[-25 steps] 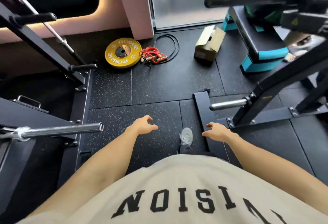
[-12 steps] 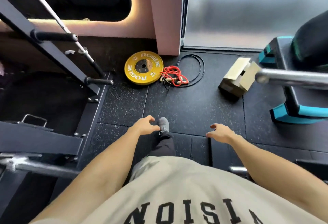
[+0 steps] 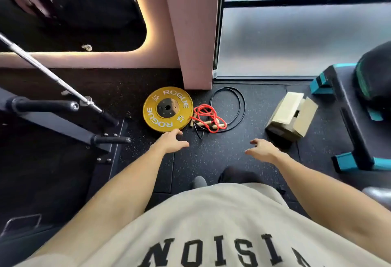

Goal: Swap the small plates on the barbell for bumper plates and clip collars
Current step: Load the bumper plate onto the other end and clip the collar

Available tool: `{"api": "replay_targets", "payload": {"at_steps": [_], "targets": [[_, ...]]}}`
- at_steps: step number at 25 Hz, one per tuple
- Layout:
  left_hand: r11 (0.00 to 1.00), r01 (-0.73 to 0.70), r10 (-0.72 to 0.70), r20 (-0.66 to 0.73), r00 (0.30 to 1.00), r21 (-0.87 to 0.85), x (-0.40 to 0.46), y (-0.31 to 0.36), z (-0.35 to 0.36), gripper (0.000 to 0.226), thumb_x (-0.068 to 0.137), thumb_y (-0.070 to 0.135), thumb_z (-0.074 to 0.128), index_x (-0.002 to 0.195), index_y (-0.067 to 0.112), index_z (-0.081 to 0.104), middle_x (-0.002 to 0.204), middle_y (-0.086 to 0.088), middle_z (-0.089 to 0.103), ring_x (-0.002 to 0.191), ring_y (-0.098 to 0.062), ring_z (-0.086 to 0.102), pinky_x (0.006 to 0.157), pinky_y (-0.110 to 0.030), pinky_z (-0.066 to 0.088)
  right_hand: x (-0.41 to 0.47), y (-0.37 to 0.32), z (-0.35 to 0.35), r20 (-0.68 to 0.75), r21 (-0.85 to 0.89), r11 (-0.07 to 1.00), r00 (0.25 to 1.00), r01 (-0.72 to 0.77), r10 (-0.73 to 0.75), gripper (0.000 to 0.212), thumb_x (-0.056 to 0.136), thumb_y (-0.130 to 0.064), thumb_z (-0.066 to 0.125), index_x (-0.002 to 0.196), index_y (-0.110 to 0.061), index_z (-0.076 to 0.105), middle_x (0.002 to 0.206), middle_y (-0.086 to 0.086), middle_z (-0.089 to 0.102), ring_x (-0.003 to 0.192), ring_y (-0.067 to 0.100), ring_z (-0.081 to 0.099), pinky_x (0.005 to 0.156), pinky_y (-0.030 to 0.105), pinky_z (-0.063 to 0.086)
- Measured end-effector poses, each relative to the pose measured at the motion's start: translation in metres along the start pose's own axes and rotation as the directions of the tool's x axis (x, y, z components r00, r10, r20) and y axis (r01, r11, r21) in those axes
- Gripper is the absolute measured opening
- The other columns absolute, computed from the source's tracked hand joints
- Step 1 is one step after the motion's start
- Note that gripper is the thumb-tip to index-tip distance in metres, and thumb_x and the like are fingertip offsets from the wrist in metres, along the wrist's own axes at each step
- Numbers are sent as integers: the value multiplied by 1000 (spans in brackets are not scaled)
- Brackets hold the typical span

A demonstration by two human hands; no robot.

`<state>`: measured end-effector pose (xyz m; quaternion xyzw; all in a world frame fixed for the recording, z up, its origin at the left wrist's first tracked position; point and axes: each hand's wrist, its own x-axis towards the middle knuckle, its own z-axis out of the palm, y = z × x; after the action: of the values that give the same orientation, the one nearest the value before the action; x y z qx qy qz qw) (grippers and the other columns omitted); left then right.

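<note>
Operator: Speckled black gym floor [image 3: 222,154], by the pink pillar [image 3: 190,34]: I see the yellow bumper plate [image 3: 168,109] flat at the pillar's foot, my left hand [image 3: 172,143] spread just short of its near edge, my right hand [image 3: 262,150] loose, holding nothing.

Desk: Risks?

Operator: Fingers could pinch prising it up; the red skipping rope [image 3: 208,118] touching its right edge may snag.

Desk: Writing?

Operator: "ROGUE" twice, "15" twice.
</note>
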<state>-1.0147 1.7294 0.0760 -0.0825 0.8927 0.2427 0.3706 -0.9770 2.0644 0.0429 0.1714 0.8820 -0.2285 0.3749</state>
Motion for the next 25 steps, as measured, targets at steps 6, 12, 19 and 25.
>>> {"api": "replay_targets", "payload": {"at_steps": [6,12,19,25], "targets": [[983,62,-83,-118,990,-171,46,2,-72,65,86,47,69,142,25,45,146,-6,46,130,-26,47,103,-36,40,76,-106,-75,17,-120,983,991,136,-135,71,77,-55,67,140,-26,50,135,3,59,125,26,55,107,40,40],[847,222,-386,-270,882,-483,68,-11,-121,67,82,51,70,139,30,45,142,-9,48,128,-27,47,105,-41,40,151,-245,-135,210,-431,772,884,467,-418,44,86,-45,62,126,-27,59,126,0,64,120,22,58,95,26,43],[490,235,-764,-284,580,-839,45,7,-137,57,83,45,72,133,28,50,130,-6,58,106,-23,56,84,-31,41,189,-397,-162,464,-549,380,649,745,-603,66,82,-55,64,143,-36,45,134,0,60,128,23,52,106,37,39],[394,172,-888,-325,325,-903,-10,-4,-172,60,85,45,70,138,28,47,139,-8,52,121,-25,52,85,-30,37,157,-504,-147,570,-419,128,371,899,-733,70,82,-51,67,145,-31,43,145,0,51,135,21,46,111,41,30]]}}
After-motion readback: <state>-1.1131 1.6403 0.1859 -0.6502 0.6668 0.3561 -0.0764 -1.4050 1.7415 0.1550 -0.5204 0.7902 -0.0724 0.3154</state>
